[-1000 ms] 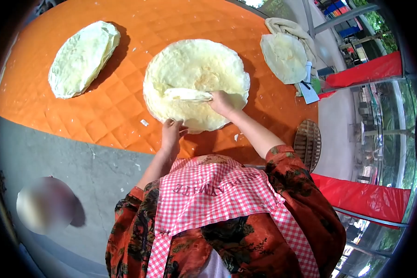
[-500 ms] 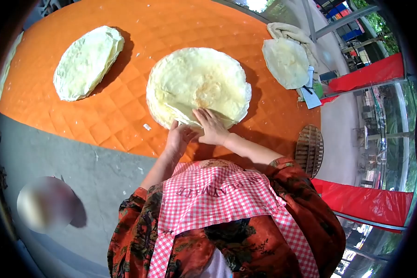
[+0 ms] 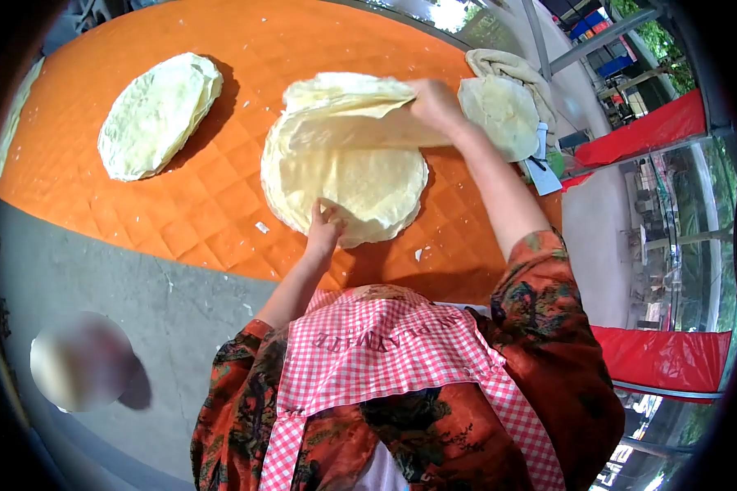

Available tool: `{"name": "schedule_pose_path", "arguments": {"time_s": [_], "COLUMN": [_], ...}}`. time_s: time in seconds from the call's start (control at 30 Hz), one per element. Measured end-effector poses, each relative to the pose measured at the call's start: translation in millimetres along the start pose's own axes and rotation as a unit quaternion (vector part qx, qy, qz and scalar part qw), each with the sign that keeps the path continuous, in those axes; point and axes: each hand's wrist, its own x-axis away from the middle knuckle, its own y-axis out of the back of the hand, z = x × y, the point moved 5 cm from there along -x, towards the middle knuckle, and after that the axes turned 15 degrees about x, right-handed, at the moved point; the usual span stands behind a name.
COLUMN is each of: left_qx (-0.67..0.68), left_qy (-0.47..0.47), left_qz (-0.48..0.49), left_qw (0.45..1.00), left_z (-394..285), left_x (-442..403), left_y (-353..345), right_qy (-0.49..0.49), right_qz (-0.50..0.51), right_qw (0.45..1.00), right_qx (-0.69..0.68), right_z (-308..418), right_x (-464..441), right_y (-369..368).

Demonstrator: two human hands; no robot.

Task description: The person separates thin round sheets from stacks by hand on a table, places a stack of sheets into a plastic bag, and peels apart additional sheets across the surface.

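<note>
Right hand [image 3: 438,108] clamped on the right end of a raised flatbread sheet [image 3: 360,131]. Left hand [image 3: 326,233] is at the near left of the stack, thumb and fingers bunched; can't tell whether it pinches dough or just rests there.

Big to small:

Orange-covered desk [image 3: 246,164] carries everything. Cover has a quilted grid, so I'd expect low edges to snag.

Main flatbread stack [image 3: 368,188] sits in front of the person, between the side piles. Raised sheet stands off its far half, buckled along the top, near surface of the stack exposed. Looks thin and floppy; I judge it tears easily.

Technique, my read:
- Grip is at one end only, so the far-left span sags. Lift slow and level, no jerk.
- Light finger pressure at the near side should stop lower layers riding up.
- Peel at a shallow angle; if a layer sticks, ease it, don't pull.
- Clear the buckle before laying anything flat, else a crease sets.

Second flatbread pile [image 3: 160,114] lies left, well apart from the main one. Flatbread round [image 3: 499,119] lies at right, against a bunched towel [image 3: 512,64], beyond the right forearm.

Smallest: pale crumbs [image 3: 261,227] near the main stack. Don't trap them between layers.
</note>
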Motion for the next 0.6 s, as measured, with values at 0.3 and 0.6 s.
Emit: {"name": "schedule_pose_path", "arguments": {"time_s": [0.3, 0.6], "left_qx": [0.016, -0.018], "left_qy": [0.027, -0.004], "left_qz": [-0.017, 0.008], "left_qw": [0.999, 1.0], "left_z": [-4.5, -2.5], "left_x": [-3.3, -4.5], "left_y": [-1.0, -0.9], "right_qy": [0.107, 0.008], "right_qz": [-0.066, -0.099], "right_qw": [0.988, 0.983], "right_qx": [0.087, 0.153], "right_z": [-130.5, -19.0], "right_x": [-174.7, -49.1], "right_y": [86.5, 157.1]}}
